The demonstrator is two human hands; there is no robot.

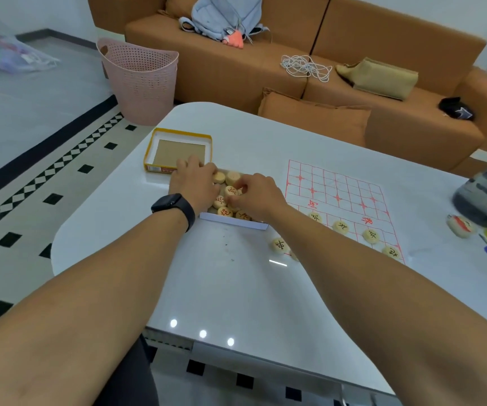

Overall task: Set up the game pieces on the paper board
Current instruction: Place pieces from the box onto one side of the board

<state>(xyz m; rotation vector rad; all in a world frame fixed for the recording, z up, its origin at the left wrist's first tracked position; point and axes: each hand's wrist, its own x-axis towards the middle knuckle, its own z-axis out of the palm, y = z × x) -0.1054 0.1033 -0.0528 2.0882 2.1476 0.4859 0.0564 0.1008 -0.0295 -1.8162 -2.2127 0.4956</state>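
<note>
Both sets of fingers reach into the shallow white cardboard box point(233, 223) at frame centre. Right hand point(258, 194) fingers point(241, 189) curl onto the round pale wooden game pieces point(230, 191); pinch unclear. Left hand point(194, 183) fingers lie relaxed at the box's far edge. Red-lined paper board point(336, 200) at centre right on the white desk point(236, 288) carries several pieces point(340, 227). Yellow-rimmed box lid point(178, 149) sits upper left of the hands.

Both hands in piece box point(234, 224) — left hand point(193, 186), right hand point(256, 195); five pieces on paper board point(342, 189).
</note>
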